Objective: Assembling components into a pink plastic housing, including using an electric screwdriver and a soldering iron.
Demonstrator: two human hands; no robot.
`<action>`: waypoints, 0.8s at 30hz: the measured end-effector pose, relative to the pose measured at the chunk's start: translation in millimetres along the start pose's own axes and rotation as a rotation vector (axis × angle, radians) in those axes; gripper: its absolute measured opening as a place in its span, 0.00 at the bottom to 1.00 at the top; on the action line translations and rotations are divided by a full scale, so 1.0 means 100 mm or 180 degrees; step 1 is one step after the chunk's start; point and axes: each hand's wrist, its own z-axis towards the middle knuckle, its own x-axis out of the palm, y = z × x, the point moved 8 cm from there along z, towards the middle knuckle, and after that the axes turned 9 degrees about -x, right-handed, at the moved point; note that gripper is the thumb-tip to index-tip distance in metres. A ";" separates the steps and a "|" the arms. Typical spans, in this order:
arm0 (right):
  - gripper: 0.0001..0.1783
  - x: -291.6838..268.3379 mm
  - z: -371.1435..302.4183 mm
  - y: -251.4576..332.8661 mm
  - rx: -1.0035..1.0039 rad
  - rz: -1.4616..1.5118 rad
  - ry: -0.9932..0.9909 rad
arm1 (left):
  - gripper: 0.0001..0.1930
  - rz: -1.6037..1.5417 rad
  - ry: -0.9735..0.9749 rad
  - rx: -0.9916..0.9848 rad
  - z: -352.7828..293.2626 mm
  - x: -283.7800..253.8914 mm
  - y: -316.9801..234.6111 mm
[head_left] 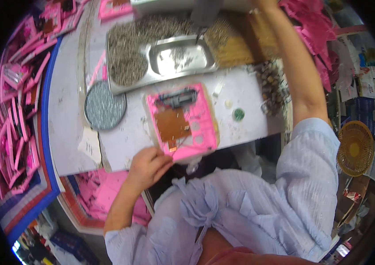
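Observation:
A pink plastic casing (206, 119) lies in front of me on the white tabletop, with a brown panel (170, 125) and a dark grey part (176, 98) set in it. My left hand (147, 167) is closed at the casing's near left corner, its fingertips on the edge. My right arm reaches far forward, and my right hand (265, 4) is cut off by the top of the picture, so its fingers do not show. A dark, blurred, screwdriver-like tool (206, 15) points down over a steel tray (182, 57) of small metal pieces.
A round grey dish (105, 105) sits left of the casing. A green disc (238, 115) and a heap of small dark parts (271, 86) are to its right. Pink casings fill a blue-rimmed bin (17, 128) at far left. A yellow basket (354, 148) stands right.

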 end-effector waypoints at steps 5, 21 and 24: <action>0.07 -0.26 -0.83 1.20 0.1126 0.1978 0.0569 | 0.10 -0.0089 -0.0098 -0.0095 0.00 0.03 0.03; 0.13 0.11 -2.11 2.94 -0.0166 0.1630 0.1688 | 0.13 -0.0076 -0.0125 -0.0210 -0.05 0.03 0.01; 0.13 0.11 -2.12 2.95 -0.0158 0.1566 0.1746 | 0.12 -0.0034 -0.0142 -0.0160 -0.02 0.04 -0.01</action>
